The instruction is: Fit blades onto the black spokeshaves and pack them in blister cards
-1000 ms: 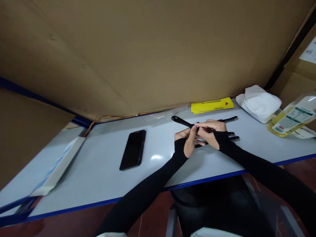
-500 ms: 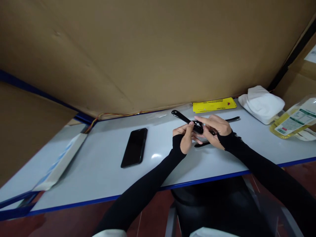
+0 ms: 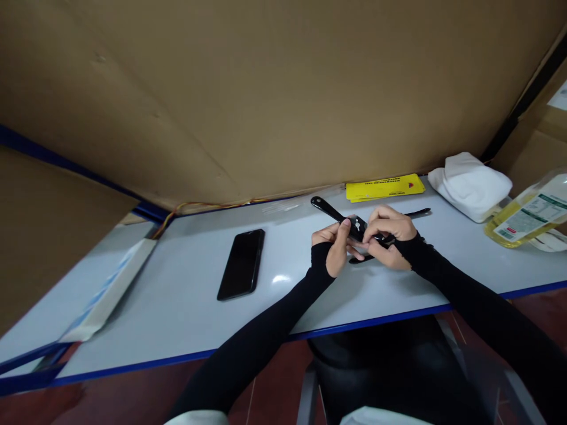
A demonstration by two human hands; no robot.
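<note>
A glossy black spokeshave [image 3: 328,209] is held slantwise above the table, one rounded handle pointing up and left. My left hand [image 3: 334,248] is closed round its body, thumb on top beside a bright cut-out in the metal. On its right part my right hand [image 3: 390,236] has its fingers bent and pinched; the exact contact is partly hidden. Under and behind my hands, more black handles show on the table: one end [image 3: 419,212] beyond my right hand and another [image 3: 357,260] below my fingers. Most of their length is covered by my hands.
A black phone [image 3: 241,264] lies left on the white table [image 3: 177,307]. Yellow printed cards [image 3: 384,188] and clear plastic sleeves [image 3: 292,203] lie along the back. At right are a white cloth [image 3: 469,186] and a bottle of yellow liquid [image 3: 527,215]. Cardboard walls [image 3: 283,100] enclose the back.
My right index finger was stretched over the spokeshave's body; now it is curled back and pinched with the thumb at the right part. My left hand keeps its hold, nearly unmoved.
</note>
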